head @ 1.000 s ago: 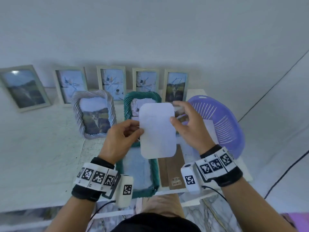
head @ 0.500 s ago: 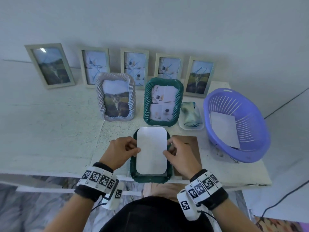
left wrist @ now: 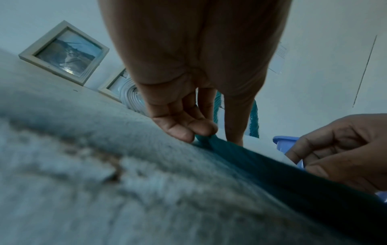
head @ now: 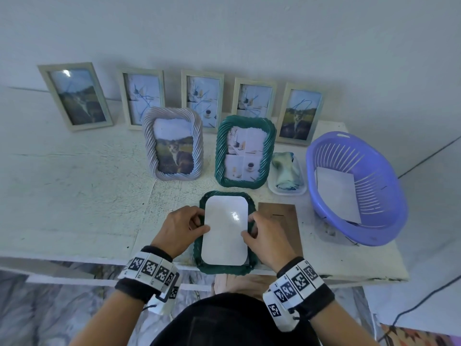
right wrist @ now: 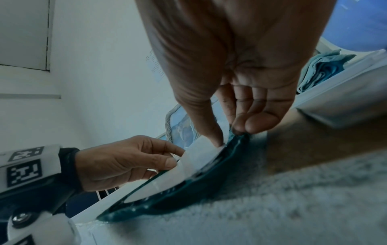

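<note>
A dark green twisted-rim picture frame [head: 224, 270] lies face down at the table's front edge. A white sheet with rounded corners [head: 225, 231] rests in its opening. My left hand [head: 203, 224] pinches the sheet's left edge, thumb on top, fingers at the frame's rim. My right hand [head: 247, 227] holds the right edge, thumb pressing on the sheet and fingers curled on the rim. The right wrist view shows the sheet [right wrist: 188, 164] sitting slightly tilted in the frame [right wrist: 188, 195], with the right hand [right wrist: 230, 134] and left hand [right wrist: 167, 159] on it. In the left wrist view, my left hand [left wrist: 201, 131] touches the frame [left wrist: 272, 167].
A brown backing board [head: 279, 216] lies just right of the frame. Behind stand a green frame [head: 245, 151], a grey twisted frame [head: 173, 143] and several pale frames [head: 202, 101] against the wall. A purple basket [head: 356, 146] with a sheet and a white tray [head: 287, 192] with cloth sit right.
Both hands have brought the white sheet down from mid-air into the green frame lying on the table. The head view has tipped downward.
</note>
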The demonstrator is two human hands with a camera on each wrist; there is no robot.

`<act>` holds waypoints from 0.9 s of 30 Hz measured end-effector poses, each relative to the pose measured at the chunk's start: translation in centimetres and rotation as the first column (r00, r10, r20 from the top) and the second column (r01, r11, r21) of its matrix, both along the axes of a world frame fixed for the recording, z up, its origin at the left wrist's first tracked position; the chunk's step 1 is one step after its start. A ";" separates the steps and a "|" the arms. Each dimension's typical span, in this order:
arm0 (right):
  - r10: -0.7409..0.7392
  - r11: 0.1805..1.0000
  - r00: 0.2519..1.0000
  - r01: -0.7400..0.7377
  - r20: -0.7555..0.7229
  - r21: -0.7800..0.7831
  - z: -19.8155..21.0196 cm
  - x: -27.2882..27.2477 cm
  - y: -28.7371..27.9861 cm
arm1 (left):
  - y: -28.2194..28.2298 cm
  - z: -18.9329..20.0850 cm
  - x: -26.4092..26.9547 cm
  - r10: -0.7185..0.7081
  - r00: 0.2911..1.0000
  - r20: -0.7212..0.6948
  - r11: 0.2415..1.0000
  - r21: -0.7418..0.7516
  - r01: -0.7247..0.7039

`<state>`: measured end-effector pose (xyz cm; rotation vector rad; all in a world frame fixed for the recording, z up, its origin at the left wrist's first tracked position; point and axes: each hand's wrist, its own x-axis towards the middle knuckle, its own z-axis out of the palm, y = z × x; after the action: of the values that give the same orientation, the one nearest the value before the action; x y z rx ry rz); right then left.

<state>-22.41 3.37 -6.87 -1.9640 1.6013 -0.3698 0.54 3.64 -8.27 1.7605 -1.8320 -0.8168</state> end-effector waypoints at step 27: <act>-0.196 0.956 0.968 0.153 -0.156 -0.250 0.9 -1.8 1.1 | 0.9 -1.4 1.4 0.011 0.987 -0.158 0.990 -0.136 -0.032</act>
<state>-24.19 4.48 -6.01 -2.0857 1.9327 -0.4849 1.89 4.54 -9.70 1.5813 -1.7209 -0.7775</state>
